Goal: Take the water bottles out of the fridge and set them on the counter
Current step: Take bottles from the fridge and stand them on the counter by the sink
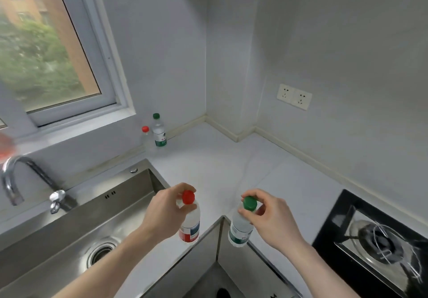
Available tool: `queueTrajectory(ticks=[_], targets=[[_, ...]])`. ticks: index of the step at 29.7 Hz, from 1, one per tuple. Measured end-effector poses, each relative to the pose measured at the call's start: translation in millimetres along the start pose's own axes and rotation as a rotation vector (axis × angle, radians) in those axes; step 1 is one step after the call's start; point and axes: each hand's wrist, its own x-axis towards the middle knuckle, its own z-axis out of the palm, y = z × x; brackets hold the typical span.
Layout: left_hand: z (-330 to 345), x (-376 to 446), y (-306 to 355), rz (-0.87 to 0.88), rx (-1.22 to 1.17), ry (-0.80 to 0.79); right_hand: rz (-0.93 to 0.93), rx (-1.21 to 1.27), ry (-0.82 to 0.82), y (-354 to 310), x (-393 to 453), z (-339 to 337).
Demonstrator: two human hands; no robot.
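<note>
Where counter corners, two gripped bottles.

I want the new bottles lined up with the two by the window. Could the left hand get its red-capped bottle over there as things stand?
Probably yes. The left hand holds the red-capped bottle by the neck, and bare counter lies between it and the two bottles at the wall.
</note>
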Motion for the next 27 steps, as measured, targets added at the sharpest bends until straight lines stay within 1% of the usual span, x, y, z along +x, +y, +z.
queueTrajectory(ticks=[9, 15, 19, 22, 25, 27], targets=[[31.1, 126.8, -24.5, -0.182, 0.055, 0.055, -0.049, -0.11, -0.19, 31.7, 157.6, 28.9], [45.1, 172.5, -40.9, -0.242, 0.116, 0.068, -0.043, -0.199, -0.283, 41.1, 220.5, 54.1], [46.9, 189.9, -56.3, -0.241, 0.141, 0.075, -0.037, -0.217, -0.302, 39.0, 247.5, 73.6], [46.0, 195.0, -62.8, -0.214, 0.142, 0.089, -0.008, -0.21, -0.283, 34.9, 253.7, 82.3], [43.2, 200.1, -69.8, -0.153, 0.167, 0.034, 0.027, -0.24, -0.259, 28.2, 259.2, 92.3], [46.8, 200.5, -69.2, -0.104, 0.187, -0.033, 0.043, -0.314, -0.3, 29.7, 257.9, 94.6]])
